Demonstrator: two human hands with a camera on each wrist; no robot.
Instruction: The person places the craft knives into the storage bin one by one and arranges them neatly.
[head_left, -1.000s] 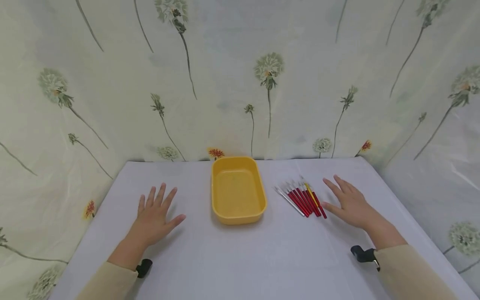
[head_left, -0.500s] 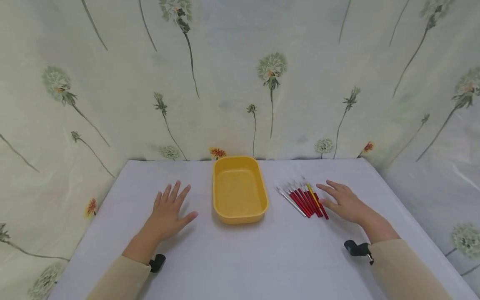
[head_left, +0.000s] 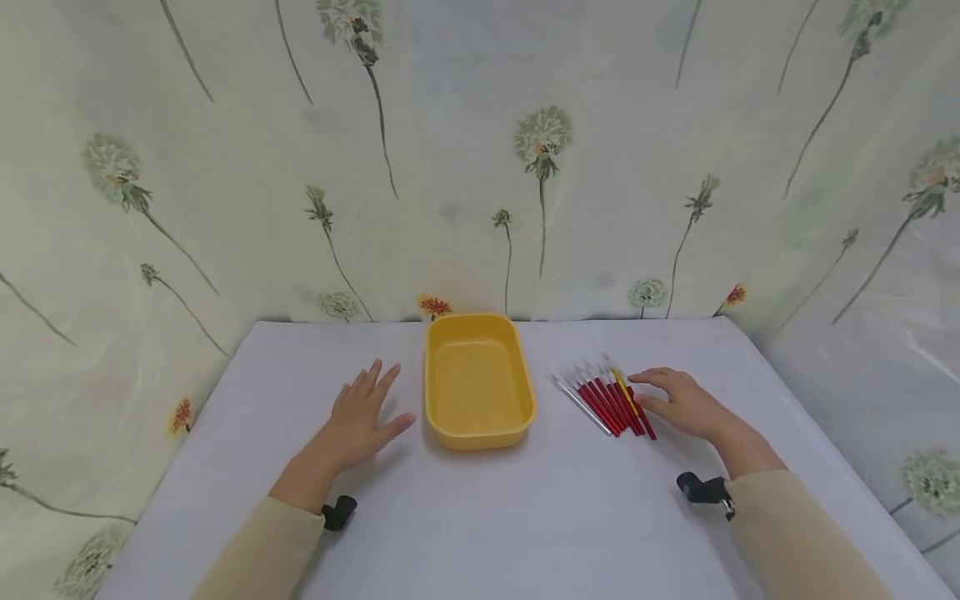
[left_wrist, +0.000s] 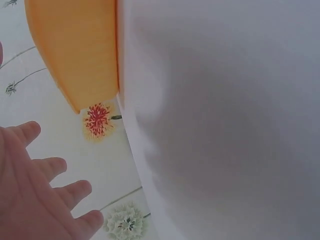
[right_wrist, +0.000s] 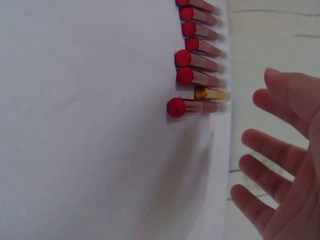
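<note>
Several paintbrushes lie fanned side by side on the table. Most have red handles [head_left: 597,407]; one yellow brush [head_left: 625,392] is near the right end, and one silver brush [head_left: 582,406] is at the left end. My right hand [head_left: 684,406] hovers just right of them, fingertips close to the yellow and rightmost red brushes, holding nothing. The right wrist view shows its loosely bent fingers [right_wrist: 272,150] beyond the round brush ends. My left hand [head_left: 358,425], palm down with spread fingers, is over the table left of a yellow plastic tray [head_left: 483,441].
The tray stands at the back middle, between my left hand and the brushes. A white cloth covers the table [head_left: 480,525]. Behind and at both sides hangs a dandelion-patterned curtain [head_left: 450,150]. A black wrist camera [head_left: 702,488] sits at the right sleeve.
My left hand has moved right, toward the tray. My right hand has moved left to the brushes, its fingers drawing closer together. The tray and brushes have stayed put.
</note>
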